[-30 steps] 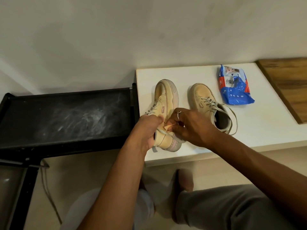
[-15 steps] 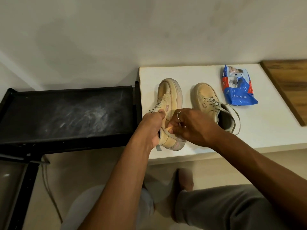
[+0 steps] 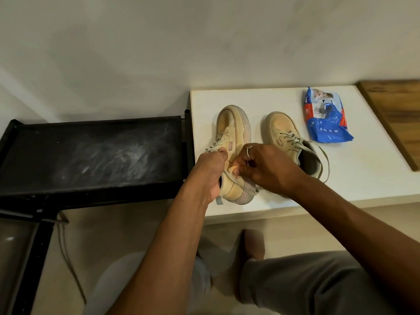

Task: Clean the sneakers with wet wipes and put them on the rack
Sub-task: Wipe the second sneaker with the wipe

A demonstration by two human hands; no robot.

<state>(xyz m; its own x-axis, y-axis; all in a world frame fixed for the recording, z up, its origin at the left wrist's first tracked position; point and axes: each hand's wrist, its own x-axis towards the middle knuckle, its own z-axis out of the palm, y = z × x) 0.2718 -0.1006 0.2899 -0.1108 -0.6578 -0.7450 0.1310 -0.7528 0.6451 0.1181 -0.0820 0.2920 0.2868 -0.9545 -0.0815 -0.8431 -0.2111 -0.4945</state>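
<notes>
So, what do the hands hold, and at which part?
One sneaker: the left hand grips its laced upper by the opening; the right hand pinches there, perhaps a lace.

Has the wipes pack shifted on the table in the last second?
No. The wipes pack keeps its place near the white table's back edge, just left of the wooden board.

Plain off-white wall (image 3: 159,42); beige floor (image 3: 118,237); low white table (image 3: 363,178) against wall; wooden board (image 3: 397,114) at right.
</notes>
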